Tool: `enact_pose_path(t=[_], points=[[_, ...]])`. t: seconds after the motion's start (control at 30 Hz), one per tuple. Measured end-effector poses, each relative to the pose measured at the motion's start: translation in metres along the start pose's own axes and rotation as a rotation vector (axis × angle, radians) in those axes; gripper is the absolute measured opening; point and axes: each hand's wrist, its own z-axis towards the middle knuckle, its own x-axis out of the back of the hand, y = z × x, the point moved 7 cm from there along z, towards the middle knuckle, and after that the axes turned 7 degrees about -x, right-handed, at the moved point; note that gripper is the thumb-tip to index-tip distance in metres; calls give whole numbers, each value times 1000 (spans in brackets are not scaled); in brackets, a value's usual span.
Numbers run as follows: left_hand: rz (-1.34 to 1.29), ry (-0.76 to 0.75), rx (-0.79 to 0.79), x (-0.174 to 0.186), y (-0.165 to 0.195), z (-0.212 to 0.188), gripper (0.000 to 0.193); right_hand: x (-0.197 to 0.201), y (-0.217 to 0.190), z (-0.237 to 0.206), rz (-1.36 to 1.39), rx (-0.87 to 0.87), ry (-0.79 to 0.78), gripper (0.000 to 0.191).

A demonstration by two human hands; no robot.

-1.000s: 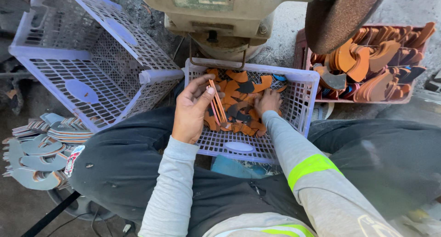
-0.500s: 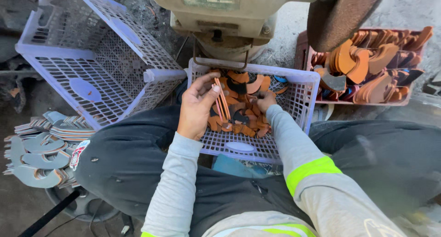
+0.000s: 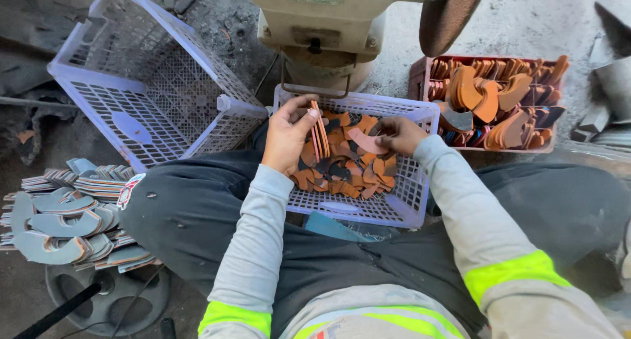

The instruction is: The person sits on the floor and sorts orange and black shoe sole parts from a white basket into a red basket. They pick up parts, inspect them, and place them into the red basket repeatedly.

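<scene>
A lilac plastic basket [image 3: 407, 201] rests on my lap, holding several curved orange-brown leather pieces [image 3: 342, 175]. My left hand [image 3: 289, 135] grips a thin upright stack of these pieces [image 3: 319, 136] over the basket's left side. My right hand [image 3: 397, 134] reaches into the basket's right side and pinches one curved pink-brown piece [image 3: 365, 142] lying on the pile.
A tilted lilac basket [image 3: 151, 89] stands to the left. A red crate [image 3: 499, 102] of curved orange pieces sits at the right. Stacks of grey-blue curved pieces [image 3: 66, 214] lie on the floor at left. A beige machine [image 3: 328, 23] with a round wheel [image 3: 450, 14] rises ahead.
My left hand has lifted the stack slightly and turned it more upright. My right hand has shifted right within the basket onto a single piece.
</scene>
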Motion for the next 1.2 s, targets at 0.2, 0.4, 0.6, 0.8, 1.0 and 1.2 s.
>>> enact_pose_path(t=[0.2,0.4,0.6,0.8,1.0,1.2], points=[[-86,-14,168,-14,-31,0,36,-5,-19,-44,256,-66,186,23],[-183,-89,244,-34,-52,-9,38,-48,-63,-84,287,96,173,38],[-168,-108,186,-38,-43,-7,40,-49,-90,-86,306,270,273,44],[-171,-205,138,-49,-28,-10,39,-51,-106,-94,27,258,462,47],[-198,-199,144,-52,-22,-9,39,-49,-134,-101,-99,394,431,49],[-206,-163,133,-48,-24,-6,38,-49,-137,-102,-140,369,358,51]])
